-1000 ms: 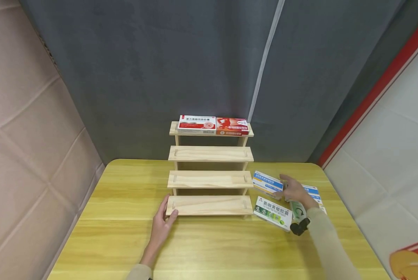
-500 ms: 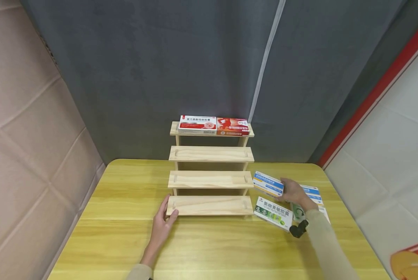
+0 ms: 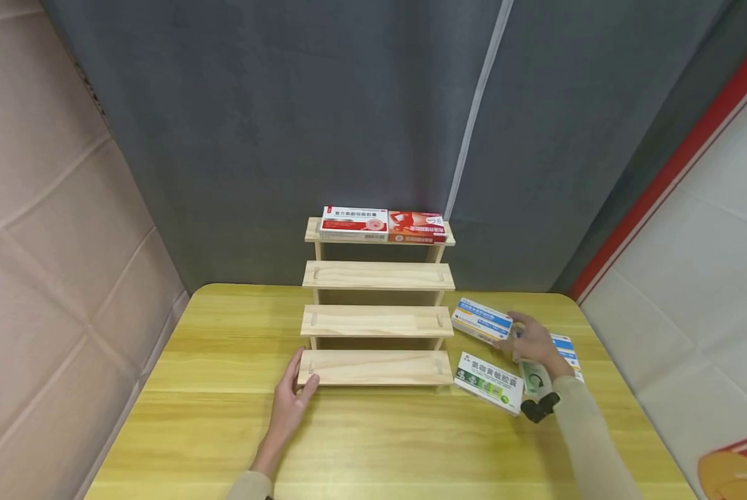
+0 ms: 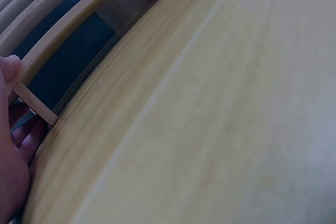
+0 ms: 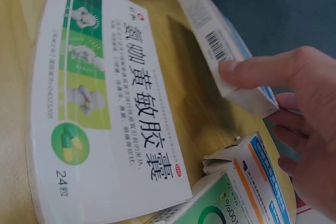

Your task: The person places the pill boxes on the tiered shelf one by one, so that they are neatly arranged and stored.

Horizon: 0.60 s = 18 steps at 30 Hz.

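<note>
Apparently for steadiness, the left hand (image 3: 288, 399) grips the pale wooden four-tier rack (image 3: 378, 321) at its lower left end. Right of the rack, the right hand (image 3: 534, 347) pinches a blue-and-white rectangular cardboard box (image 3: 482, 321) by its outer end, presumably leaving the rack-side end free.

Hd cam high, fwd-dn; wrist cams close; hd+L share rack (image 3: 376, 367).
</note>
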### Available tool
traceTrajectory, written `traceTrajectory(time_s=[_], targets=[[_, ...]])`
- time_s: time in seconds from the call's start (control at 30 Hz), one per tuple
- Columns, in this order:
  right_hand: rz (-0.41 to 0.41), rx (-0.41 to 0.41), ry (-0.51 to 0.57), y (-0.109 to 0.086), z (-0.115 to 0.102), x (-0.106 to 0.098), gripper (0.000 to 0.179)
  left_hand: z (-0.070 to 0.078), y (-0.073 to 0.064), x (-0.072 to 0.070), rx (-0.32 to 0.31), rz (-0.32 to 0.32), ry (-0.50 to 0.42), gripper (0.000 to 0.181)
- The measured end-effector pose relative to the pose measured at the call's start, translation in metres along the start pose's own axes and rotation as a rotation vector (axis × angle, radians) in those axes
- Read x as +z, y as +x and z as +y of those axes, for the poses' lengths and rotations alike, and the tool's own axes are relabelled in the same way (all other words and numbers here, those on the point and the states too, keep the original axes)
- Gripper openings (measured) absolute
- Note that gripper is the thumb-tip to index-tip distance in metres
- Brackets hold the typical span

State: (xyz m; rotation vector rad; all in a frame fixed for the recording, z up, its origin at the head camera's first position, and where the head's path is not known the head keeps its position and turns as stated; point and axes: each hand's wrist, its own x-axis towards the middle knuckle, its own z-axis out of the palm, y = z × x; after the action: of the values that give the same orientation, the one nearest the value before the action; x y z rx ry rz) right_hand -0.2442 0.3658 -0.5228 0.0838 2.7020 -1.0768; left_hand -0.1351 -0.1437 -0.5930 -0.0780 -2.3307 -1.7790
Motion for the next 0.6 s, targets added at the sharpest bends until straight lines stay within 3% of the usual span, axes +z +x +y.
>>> traceTrajectory(time_s=[0.17,0.6], targets=[[0.038,0.032,0.139,-0.003,-0.003,-0.006,0.101,0.001,0.000,0.000,-0.003,0.000,0.002,0.066],[0.154,0.055,0.338,-0.011,-0.002,-0.012,0.100,0.000,0.000,0.000,-0.015,-0.005,-0.008,0.067]])
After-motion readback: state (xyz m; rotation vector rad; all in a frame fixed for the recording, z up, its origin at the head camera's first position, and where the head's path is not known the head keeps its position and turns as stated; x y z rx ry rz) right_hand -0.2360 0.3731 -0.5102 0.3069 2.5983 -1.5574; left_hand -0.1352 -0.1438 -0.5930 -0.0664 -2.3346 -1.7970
